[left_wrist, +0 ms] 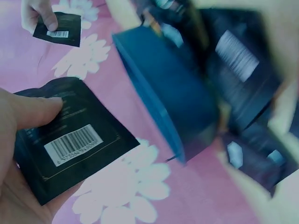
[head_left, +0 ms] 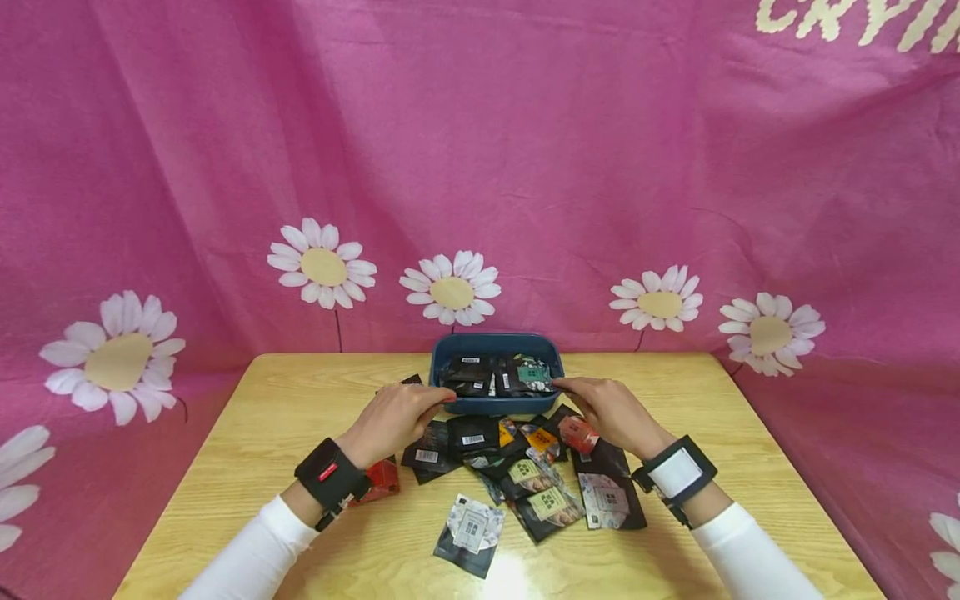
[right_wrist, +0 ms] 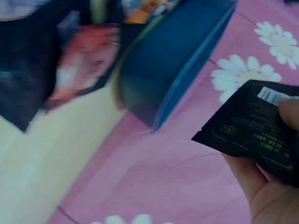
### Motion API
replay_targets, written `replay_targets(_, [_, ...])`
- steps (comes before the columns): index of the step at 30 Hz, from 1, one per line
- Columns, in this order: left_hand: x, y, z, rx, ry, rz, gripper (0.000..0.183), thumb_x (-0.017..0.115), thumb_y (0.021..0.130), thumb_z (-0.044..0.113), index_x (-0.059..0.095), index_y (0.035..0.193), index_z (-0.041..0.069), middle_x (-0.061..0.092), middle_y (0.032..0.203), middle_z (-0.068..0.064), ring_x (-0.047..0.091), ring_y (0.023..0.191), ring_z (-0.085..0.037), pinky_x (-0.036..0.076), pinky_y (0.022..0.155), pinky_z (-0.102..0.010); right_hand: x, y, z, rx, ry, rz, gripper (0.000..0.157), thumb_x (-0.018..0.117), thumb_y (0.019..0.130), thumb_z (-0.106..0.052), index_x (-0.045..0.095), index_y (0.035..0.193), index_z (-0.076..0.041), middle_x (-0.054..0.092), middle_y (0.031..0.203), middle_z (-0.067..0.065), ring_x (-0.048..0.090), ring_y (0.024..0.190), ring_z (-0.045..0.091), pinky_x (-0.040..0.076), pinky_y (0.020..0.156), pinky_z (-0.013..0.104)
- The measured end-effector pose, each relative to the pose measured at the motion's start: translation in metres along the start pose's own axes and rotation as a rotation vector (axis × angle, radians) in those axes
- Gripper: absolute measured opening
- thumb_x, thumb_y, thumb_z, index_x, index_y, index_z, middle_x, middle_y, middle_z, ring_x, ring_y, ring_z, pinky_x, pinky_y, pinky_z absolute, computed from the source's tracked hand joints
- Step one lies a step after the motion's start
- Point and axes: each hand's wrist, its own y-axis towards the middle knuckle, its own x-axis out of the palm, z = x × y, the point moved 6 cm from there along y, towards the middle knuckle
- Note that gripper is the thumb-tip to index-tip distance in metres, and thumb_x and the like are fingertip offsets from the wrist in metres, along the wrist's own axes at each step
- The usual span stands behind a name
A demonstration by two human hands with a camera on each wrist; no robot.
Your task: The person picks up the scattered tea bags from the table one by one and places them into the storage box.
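Observation:
In the left wrist view my left hand pinches a flat black packet, thumb over its barcoded back. My right hand grips another black packet in the right wrist view, with the thumb on top. A dark blue bin stands at the table's back edge. In the head view, the left hand is at the bin's left front corner and the right hand at its right side; the packets they hold are hidden there. Inside the bin lie black packets, one with a green label.
In front of the bin, several packets overlap in a loose pile. A white-labelled packet lies nearer the front, and a red one is partly behind the left wrist. A pink flowered cloth hangs behind the wooden table.

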Motion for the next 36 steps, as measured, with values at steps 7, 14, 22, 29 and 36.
replay_targets(7, [-0.004, 0.043, -0.013, 0.001, 0.054, 0.044, 0.033, 0.066, 0.091, 0.003, 0.07, 0.122, 0.013, 0.073, 0.094, 0.001, 0.048, 0.059, -0.006, 0.029, 0.046, -0.019, -0.012, 0.035, -0.005, -0.017, -0.014, 0.04, 0.037, 0.06, 0.095, -0.006, 0.063, 0.132, -0.01, 0.07, 0.116, 0.01, 0.068, 0.102, 0.024, 0.056, 0.081, 0.045])
replay_targets(14, [0.014, 0.08, -0.037, -0.066, 0.063, 0.072, 0.038, 0.063, 0.093, 0.002, 0.066, 0.129, 0.015, 0.072, 0.109, -0.001, 0.068, 0.089, -0.015, 0.054, 0.065, -0.028, 0.008, 0.062, 0.015, -0.014, -0.02, 0.067, 0.038, 0.06, 0.095, -0.006, 0.062, 0.133, -0.011, 0.067, 0.124, 0.01, 0.065, 0.111, 0.028, 0.054, 0.088, 0.048])
replay_targets(22, [0.07, 0.097, -0.06, -0.178, -0.007, -0.11, 0.045, 0.064, 0.095, 0.015, 0.057, 0.14, 0.013, 0.063, 0.132, -0.005, 0.06, 0.119, -0.023, 0.049, 0.098, -0.045, 0.058, 0.075, 0.038, 0.083, 0.0, -0.142, 0.045, 0.061, 0.097, -0.021, 0.054, 0.141, -0.013, 0.059, 0.135, 0.013, 0.057, 0.123, 0.031, 0.046, 0.1, 0.052])
replay_targets(29, [0.098, 0.079, -0.065, -0.25, -0.084, -0.375, 0.07, 0.065, 0.094, 0.037, 0.035, 0.154, 0.015, 0.038, 0.155, -0.009, 0.03, 0.145, -0.028, 0.019, 0.117, -0.059, 0.075, 0.055, 0.033, 0.129, 0.063, -0.369, 0.079, 0.072, 0.088, -0.045, 0.039, 0.152, -0.013, 0.033, 0.156, 0.018, 0.034, 0.141, 0.039, 0.026, 0.111, 0.065])
replay_targets(36, [0.065, 0.056, -0.025, -0.127, -0.105, -0.283, 0.071, 0.063, 0.095, 0.041, 0.034, 0.154, 0.016, 0.039, 0.155, -0.009, 0.035, 0.143, -0.027, 0.024, 0.117, -0.051, 0.053, 0.035, 0.015, 0.076, 0.027, -0.279, 0.076, 0.069, 0.089, -0.048, 0.041, 0.151, -0.016, 0.035, 0.155, 0.015, 0.039, 0.138, 0.036, 0.026, 0.111, 0.064])
